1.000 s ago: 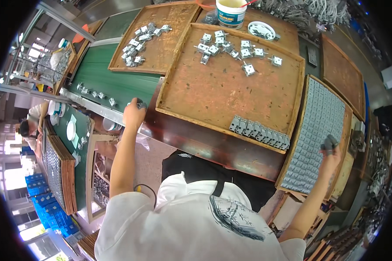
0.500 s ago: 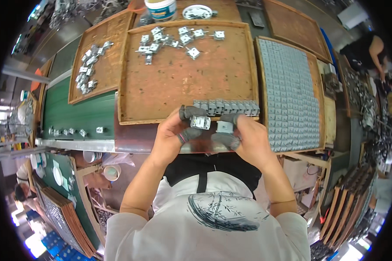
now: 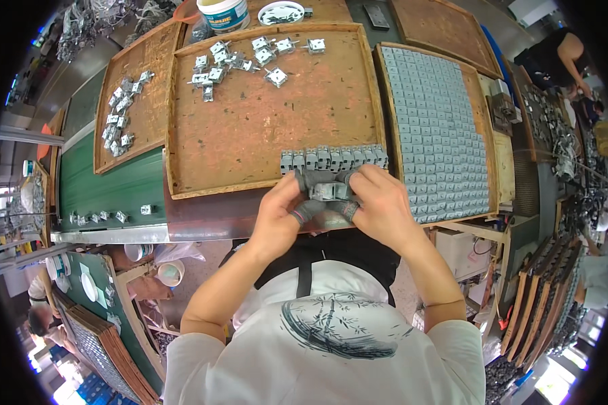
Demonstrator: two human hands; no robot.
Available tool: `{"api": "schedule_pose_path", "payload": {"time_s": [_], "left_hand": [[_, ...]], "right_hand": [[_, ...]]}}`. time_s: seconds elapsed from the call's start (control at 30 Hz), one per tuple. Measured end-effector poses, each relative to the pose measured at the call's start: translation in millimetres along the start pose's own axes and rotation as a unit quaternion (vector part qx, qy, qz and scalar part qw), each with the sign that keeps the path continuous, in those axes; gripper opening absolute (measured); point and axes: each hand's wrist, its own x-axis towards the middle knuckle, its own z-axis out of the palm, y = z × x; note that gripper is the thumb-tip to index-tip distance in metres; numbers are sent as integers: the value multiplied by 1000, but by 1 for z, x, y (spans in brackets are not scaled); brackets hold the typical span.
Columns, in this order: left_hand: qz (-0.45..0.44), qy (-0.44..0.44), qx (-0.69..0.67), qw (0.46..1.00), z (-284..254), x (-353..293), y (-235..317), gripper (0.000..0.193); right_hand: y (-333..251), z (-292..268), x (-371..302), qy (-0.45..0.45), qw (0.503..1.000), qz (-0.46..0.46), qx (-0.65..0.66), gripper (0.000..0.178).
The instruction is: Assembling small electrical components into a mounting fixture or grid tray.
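A small silvery metal mechanism (image 3: 322,192) is pinched in the dark fingertip covers of my left hand (image 3: 279,214). Against its right side my right hand (image 3: 380,197) grips a small grey box-shaped cover (image 3: 343,191). The two pieces touch, but the fingers hide whether one sits inside the other. Just beyond my fingers, a row of similar grey box-shaped units (image 3: 334,159) lines the near right edge of a wooden tray (image 3: 270,135). Loose metal mechanisms (image 3: 216,74) lie scattered at that tray's far side.
On the right stands a tray packed with grey units (image 3: 439,135). To the left, a smaller tray (image 3: 142,111) holds more mechanisms, and several sit on the green surface (image 3: 108,192). A white bucket (image 3: 224,15) and a round white dish (image 3: 281,13) are at the back.
My hands have come together, bringing the mechanism and the grey cover from apart into contact. The whole view has shifted a little, with the trays now farther left.
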Motion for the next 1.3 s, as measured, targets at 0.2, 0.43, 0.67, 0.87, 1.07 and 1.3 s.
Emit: {"api": "schedule_pose_path", "payload": {"time_s": [0.2,0.43,0.67,0.87,1.07,1.3], "left_hand": [[-121,-1,-236,964,6,7,-3,33],[-18,-14,23,999,13,16,-12,39],[-158,31,-216,963,14,24,-16,51],[76,63,278,955,34,20,-20,52],[111,7,199,974,26,35,-18,71],[214,-34,245,945,24,40,-16,73]], "right_hand": [[2,-14,2,-15,997,52,56,25],[20,7,0,-6,1000,12,-16,20],[15,0,-4,-48,997,58,33,26],[3,2,-8,-63,994,84,34,28],[32,2,-5,-141,969,132,155,39],[40,13,-16,-90,929,154,325,48]]}}
